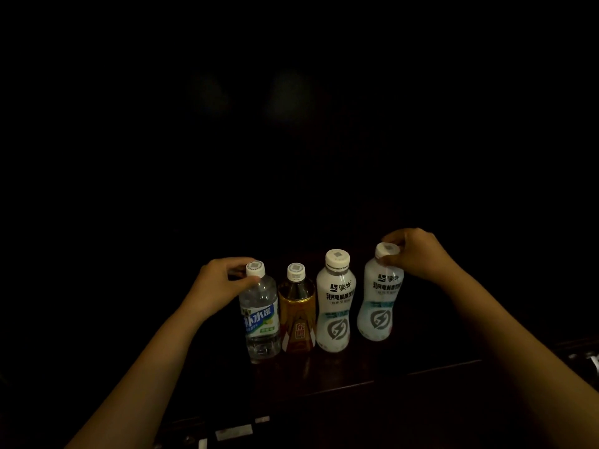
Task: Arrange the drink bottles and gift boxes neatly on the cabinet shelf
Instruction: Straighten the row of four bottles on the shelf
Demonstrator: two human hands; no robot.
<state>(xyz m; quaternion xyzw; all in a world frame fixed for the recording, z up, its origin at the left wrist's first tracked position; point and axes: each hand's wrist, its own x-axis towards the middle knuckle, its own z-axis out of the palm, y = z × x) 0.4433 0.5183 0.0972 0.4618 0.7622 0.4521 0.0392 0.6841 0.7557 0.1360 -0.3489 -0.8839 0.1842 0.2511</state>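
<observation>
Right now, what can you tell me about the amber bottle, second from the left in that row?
The amber bottle is clear plastic, nearly full of golden-brown liquid, with a white cap printed with a small square code. A red and gold label wraps its lower half. It stands upright on the dark wooden shelf, the shortest of four in a row. The clear water bottle stands close on one side, a white bottle on the other; actual contact is unclear. Neither hand touches it.

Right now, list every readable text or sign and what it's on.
"补水啦": blue label of the clear bottle, in the left hand.
"东鹏": amber bottle, lower label.
"蒙牛": both white bottles, above a lightning-bolt emblem; the right hand grips one.
Smaller print and cap codes: too blurred to read.
</observation>
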